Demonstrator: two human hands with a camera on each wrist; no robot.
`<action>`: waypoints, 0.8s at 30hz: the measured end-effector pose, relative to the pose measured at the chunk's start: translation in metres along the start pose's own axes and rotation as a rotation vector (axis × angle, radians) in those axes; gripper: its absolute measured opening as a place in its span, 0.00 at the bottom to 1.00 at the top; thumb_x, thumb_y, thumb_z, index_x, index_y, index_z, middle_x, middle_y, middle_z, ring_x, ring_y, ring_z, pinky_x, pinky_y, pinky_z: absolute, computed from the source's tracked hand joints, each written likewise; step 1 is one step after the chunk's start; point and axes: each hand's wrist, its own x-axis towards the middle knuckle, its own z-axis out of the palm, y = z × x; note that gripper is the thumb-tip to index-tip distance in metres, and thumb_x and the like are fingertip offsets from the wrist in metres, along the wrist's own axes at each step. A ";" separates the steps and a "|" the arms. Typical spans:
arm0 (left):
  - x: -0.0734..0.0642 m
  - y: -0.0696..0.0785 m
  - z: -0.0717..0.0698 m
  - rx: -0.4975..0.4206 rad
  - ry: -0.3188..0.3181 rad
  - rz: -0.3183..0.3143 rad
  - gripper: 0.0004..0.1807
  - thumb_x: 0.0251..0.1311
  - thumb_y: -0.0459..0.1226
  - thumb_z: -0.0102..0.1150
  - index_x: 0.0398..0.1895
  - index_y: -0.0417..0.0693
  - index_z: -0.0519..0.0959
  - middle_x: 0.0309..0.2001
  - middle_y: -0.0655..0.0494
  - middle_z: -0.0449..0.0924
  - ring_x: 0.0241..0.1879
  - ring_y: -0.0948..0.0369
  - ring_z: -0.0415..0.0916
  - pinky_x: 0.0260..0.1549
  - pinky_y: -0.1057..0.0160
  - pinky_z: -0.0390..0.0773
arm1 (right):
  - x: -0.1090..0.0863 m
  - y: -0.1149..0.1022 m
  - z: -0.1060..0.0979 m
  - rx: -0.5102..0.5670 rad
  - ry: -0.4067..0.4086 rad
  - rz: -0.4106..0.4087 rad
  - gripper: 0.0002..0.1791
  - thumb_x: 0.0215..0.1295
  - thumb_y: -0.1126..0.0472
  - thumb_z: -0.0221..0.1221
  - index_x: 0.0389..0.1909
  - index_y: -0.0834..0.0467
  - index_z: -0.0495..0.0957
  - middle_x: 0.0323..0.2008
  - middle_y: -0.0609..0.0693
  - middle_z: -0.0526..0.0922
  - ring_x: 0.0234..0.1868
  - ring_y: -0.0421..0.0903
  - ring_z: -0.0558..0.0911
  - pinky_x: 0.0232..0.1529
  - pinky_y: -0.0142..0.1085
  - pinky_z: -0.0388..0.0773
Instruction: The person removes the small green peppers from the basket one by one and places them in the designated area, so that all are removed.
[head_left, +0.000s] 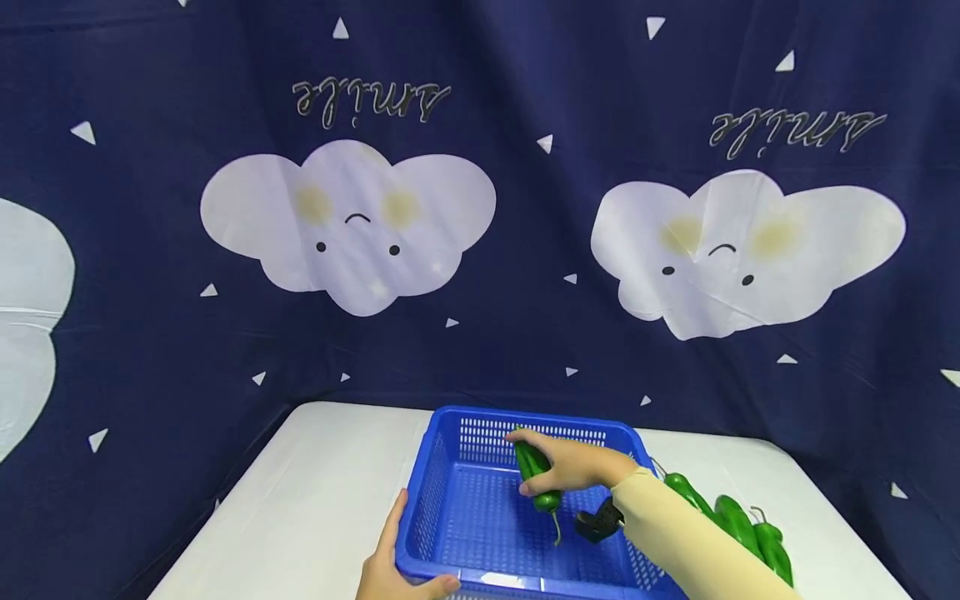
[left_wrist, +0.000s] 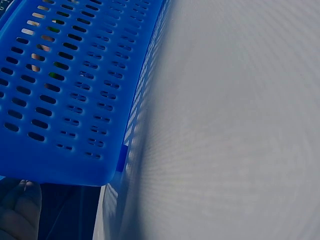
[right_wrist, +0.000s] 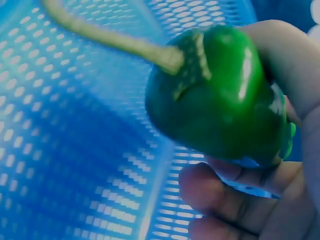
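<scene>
My right hand point(head_left: 570, 465) holds a long green pepper point(head_left: 532, 468) over the blue plastic basket point(head_left: 420, 492), thumb and fingers around its sides. Up close in the right wrist view, the pepper point(right_wrist: 215, 100) shows its capped end and long pale stem pointing away from the palm. At the basket's near left corner, my left hand point(head_left: 392, 575) rests with the thumb at the front rim and a straight finger along the left side. In the left wrist view, part of that hand point(left_wrist: 20, 210) appears below the basket's perforated wall point(left_wrist: 75, 165).
Several green peppers point(head_left: 738, 523) lie on the white table point(head_left: 315, 483) right of the basket, partly behind my right sleeve point(head_left: 675, 533). A black device point(head_left: 597, 522) sits at the right wrist. Behind the table hangs a dark blue cloth point(head_left: 525, 350) with clouds.
</scene>
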 end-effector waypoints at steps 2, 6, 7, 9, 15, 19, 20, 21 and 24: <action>-0.008 -0.002 0.002 -0.013 -0.020 -0.036 0.67 0.32 0.46 0.84 0.78 0.47 0.52 0.69 0.31 0.66 0.50 0.45 0.81 0.44 0.41 0.84 | -0.007 0.002 0.000 0.056 0.009 -0.010 0.41 0.60 0.49 0.68 0.72 0.40 0.60 0.45 0.52 0.74 0.41 0.46 0.77 0.40 0.38 0.80; -0.008 -0.001 0.001 -0.032 -0.030 -0.053 0.67 0.34 0.46 0.83 0.78 0.47 0.51 0.71 0.33 0.64 0.52 0.43 0.80 0.46 0.39 0.83 | -0.016 0.004 -0.012 0.105 0.027 -0.030 0.41 0.62 0.50 0.67 0.73 0.43 0.58 0.48 0.56 0.73 0.43 0.49 0.78 0.39 0.39 0.83; -0.006 -0.001 0.000 -0.030 -0.034 -0.050 0.66 0.35 0.46 0.83 0.78 0.48 0.50 0.71 0.33 0.64 0.53 0.43 0.80 0.47 0.39 0.83 | -0.017 0.004 -0.017 0.096 0.034 -0.036 0.41 0.62 0.50 0.67 0.73 0.44 0.58 0.49 0.57 0.73 0.43 0.49 0.78 0.40 0.39 0.83; 0.000 -0.001 -0.001 -0.023 -0.023 -0.021 0.67 0.36 0.46 0.83 0.78 0.47 0.50 0.71 0.33 0.64 0.55 0.41 0.79 0.49 0.39 0.81 | -0.019 0.007 -0.027 0.062 0.053 -0.039 0.41 0.62 0.49 0.67 0.73 0.45 0.58 0.49 0.57 0.73 0.43 0.49 0.78 0.42 0.39 0.82; 0.009 -0.002 0.003 -0.008 0.010 0.064 0.68 0.35 0.46 0.84 0.79 0.50 0.49 0.74 0.36 0.60 0.66 0.37 0.69 0.61 0.37 0.72 | -0.041 0.020 -0.058 0.008 0.104 -0.009 0.42 0.63 0.47 0.66 0.74 0.46 0.56 0.49 0.57 0.74 0.45 0.49 0.78 0.45 0.38 0.80; 0.010 -0.005 0.003 -0.006 0.010 0.066 0.69 0.33 0.45 0.84 0.80 0.53 0.48 0.75 0.40 0.59 0.69 0.40 0.67 0.65 0.38 0.67 | -0.062 0.034 -0.070 0.047 0.105 0.006 0.42 0.65 0.49 0.65 0.75 0.51 0.54 0.47 0.59 0.74 0.42 0.48 0.80 0.42 0.37 0.82; 0.009 -0.006 0.002 -0.005 0.008 0.060 0.69 0.33 0.46 0.84 0.80 0.54 0.48 0.75 0.41 0.59 0.69 0.41 0.66 0.66 0.38 0.67 | -0.068 0.039 -0.072 0.041 0.112 0.017 0.42 0.65 0.49 0.65 0.75 0.51 0.54 0.46 0.59 0.74 0.41 0.47 0.80 0.42 0.37 0.82; 0.008 -0.007 0.002 -0.001 0.007 0.053 0.69 0.33 0.46 0.84 0.80 0.55 0.48 0.75 0.41 0.59 0.69 0.41 0.66 0.66 0.38 0.66 | -0.074 0.044 -0.073 0.023 0.125 0.021 0.42 0.65 0.48 0.64 0.75 0.51 0.54 0.48 0.59 0.75 0.43 0.47 0.81 0.43 0.38 0.82; 0.003 -0.009 0.000 -0.004 0.003 0.035 0.69 0.34 0.46 0.84 0.80 0.54 0.48 0.75 0.40 0.59 0.68 0.41 0.67 0.66 0.38 0.67 | -0.092 0.059 -0.073 -0.046 0.170 0.052 0.42 0.64 0.45 0.65 0.73 0.50 0.57 0.55 0.60 0.75 0.50 0.50 0.80 0.52 0.45 0.79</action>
